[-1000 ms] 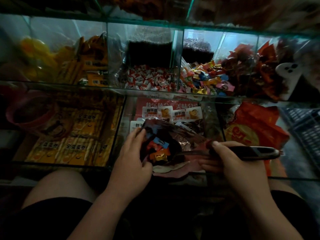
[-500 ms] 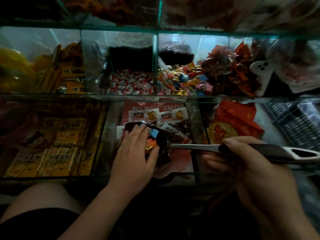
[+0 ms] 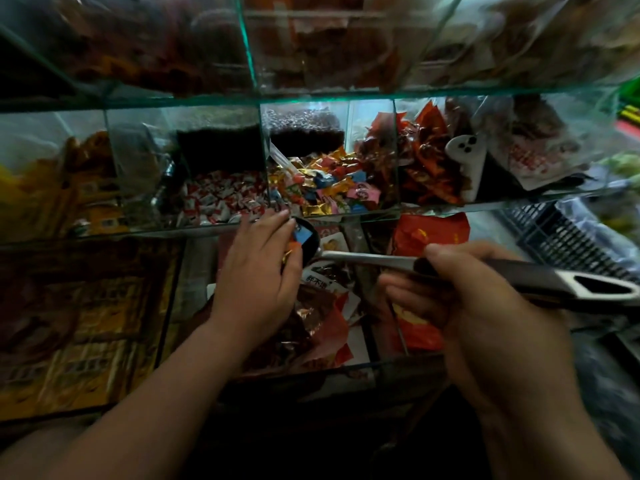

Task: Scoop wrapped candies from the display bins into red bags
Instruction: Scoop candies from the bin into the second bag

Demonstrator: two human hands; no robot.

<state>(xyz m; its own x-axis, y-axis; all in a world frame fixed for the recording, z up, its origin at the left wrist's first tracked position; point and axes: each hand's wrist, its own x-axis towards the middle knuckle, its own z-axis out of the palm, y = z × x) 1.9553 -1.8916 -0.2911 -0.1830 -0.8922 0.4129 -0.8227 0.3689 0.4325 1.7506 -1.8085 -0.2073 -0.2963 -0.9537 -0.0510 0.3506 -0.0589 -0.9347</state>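
Candies (image 3: pixel 322 188) in shiny gold, blue, pink wrappers; scoop (image 3: pixel 363 258) holds some.

The scoop (image 3: pixel 519 277) has a black handle with a silver end and a silver neck. The candies (image 3: pixel 302 235) in its bowl are blue and orange. At twelve o'clock from them, the mixed candies (image 3: pixel 329 185) are gold, blue, pink and orange. At ten o'clock, the small candies (image 3: pixel 221 199) are red and white. At three o'clock, the bag (image 3: pixel 429 233) is red with a yellow picture. At eight o'clock, the packets (image 3: pixel 79 327) are yellow.
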